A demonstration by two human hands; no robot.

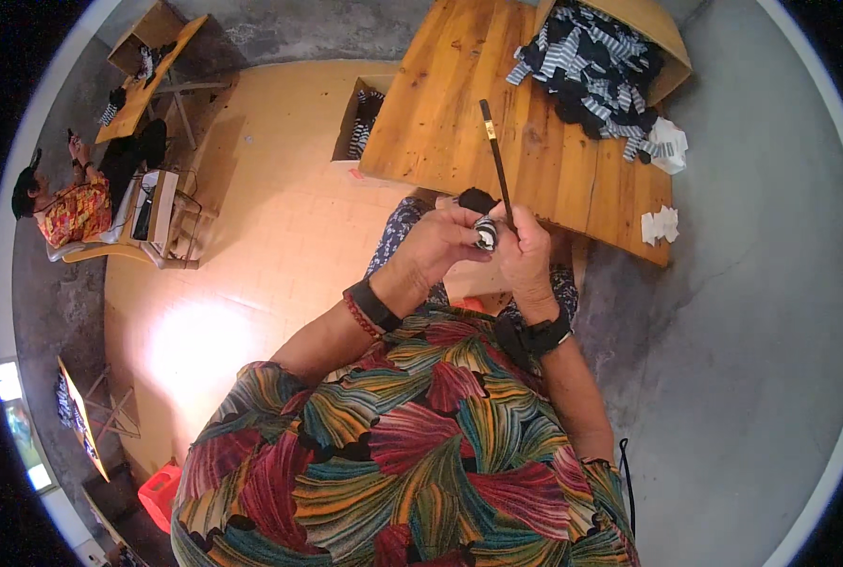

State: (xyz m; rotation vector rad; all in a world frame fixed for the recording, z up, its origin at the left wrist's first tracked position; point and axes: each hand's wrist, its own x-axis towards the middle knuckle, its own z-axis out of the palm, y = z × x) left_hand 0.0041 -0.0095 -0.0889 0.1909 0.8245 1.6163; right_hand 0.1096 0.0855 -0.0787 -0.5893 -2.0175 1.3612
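Above my lap, by the near edge of the wooden table (431,123), my two hands meet. My left hand (429,248) is closed on a small black-and-white striped knitted piece (485,233), bunched up so its exact kind does not show. A black part (477,199) sticks out beyond the left fingers. Between the fingers of my right hand (525,257) is a slim dark stick (499,165), like a chopstick, with a gold band near its top. It points up and away, leaning slightly left. Its lower end is hidden by the right fingers, beside the striped piece.
A tipped cardboard box (662,42) spills striped and black knitted pieces (592,71) over the table's far right. White scraps (661,226) lie at the right edge. Another box (348,123) stands left of the table. A seated person (79,203) is at far left, near a red container (160,496).
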